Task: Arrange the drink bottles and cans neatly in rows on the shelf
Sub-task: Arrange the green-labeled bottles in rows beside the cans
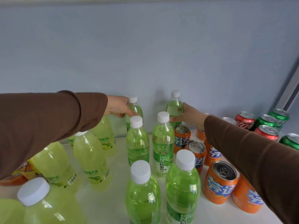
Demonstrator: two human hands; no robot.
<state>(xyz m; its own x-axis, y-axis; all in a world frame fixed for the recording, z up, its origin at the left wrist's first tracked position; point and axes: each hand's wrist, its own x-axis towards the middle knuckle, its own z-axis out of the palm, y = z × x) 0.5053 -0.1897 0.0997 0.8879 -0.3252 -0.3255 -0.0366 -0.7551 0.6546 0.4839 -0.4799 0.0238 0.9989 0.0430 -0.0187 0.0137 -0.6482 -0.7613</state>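
Observation:
My left hand (119, 106) grips a green bottle (135, 109) at the back of the white shelf (111, 194), near the wall. My right hand (188, 114) grips a second green bottle (175, 107) at the back, to the right of the first. In front of them stand two rows of green bottles with white caps (137, 143) (162, 143) (142, 196) (182, 189). Yellow-green lemon soda bottles (90, 156) stand on the left. Orange cans (220, 181) stand in rows on the right, partly hidden by my right sleeve.
Red cans (244, 120) and green cans (279, 117) stand at the far right of the shelf, near a grey metal upright (289, 91). An orange-labelled bottle (17, 173) lies partly hidden under my left sleeve. The pale blue back wall (145, 54) rises right behind the bottles.

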